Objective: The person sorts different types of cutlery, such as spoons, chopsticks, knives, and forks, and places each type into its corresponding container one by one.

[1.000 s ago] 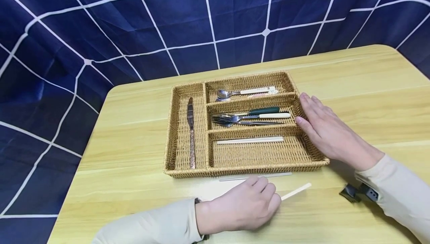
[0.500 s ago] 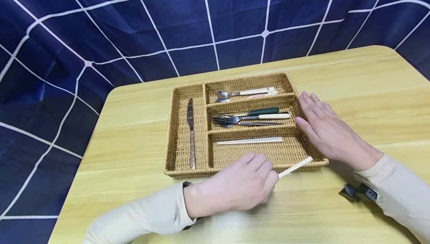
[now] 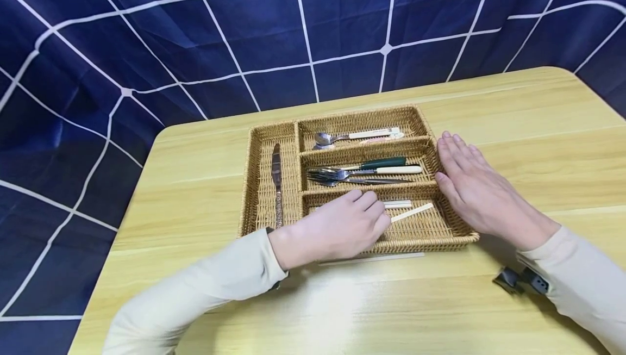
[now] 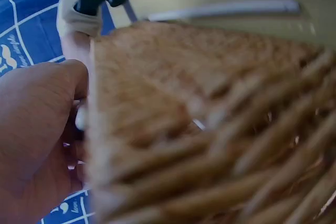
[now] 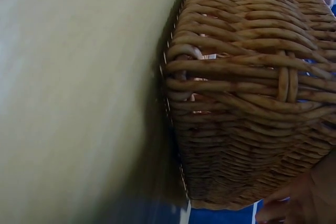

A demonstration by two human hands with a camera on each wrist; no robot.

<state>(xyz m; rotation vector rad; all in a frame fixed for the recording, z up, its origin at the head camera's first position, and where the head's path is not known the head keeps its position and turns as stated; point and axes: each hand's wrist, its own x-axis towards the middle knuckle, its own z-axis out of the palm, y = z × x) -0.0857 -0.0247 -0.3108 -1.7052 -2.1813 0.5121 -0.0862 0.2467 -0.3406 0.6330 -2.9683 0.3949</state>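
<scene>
My left hand (image 3: 337, 230) reaches over the front compartment of a wicker cutlery tray (image 3: 415, 245), gripping a pale chopstick (image 3: 412, 212) whose end sticks out to the right. Its fingertips are hidden in the head view. Partly behind that hand lie pale chopsticks (image 3: 398, 204) in the same compartment. On the table along the tray's front edge is another chopstick (image 3: 386, 257), also seen blurred beyond the wicker in the left wrist view. My right hand (image 3: 476, 186) rests with straight fingers against the tray's right wall; the right wrist view shows the woven wall close up.
Forks, one with a cream handle (image 3: 401, 169), occupy the tray's middle compartment. Spoons (image 3: 374, 133) lie in the back one and a table knife (image 3: 276, 170) in the long left one. Behind the wooden table (image 3: 533, 110) hangs a blue curtain (image 3: 342, 23) with white lines.
My left hand has carried the chopstick up from the table, over the tray's front rim and into the front compartment's space. My right hand has stayed at the right wall.
</scene>
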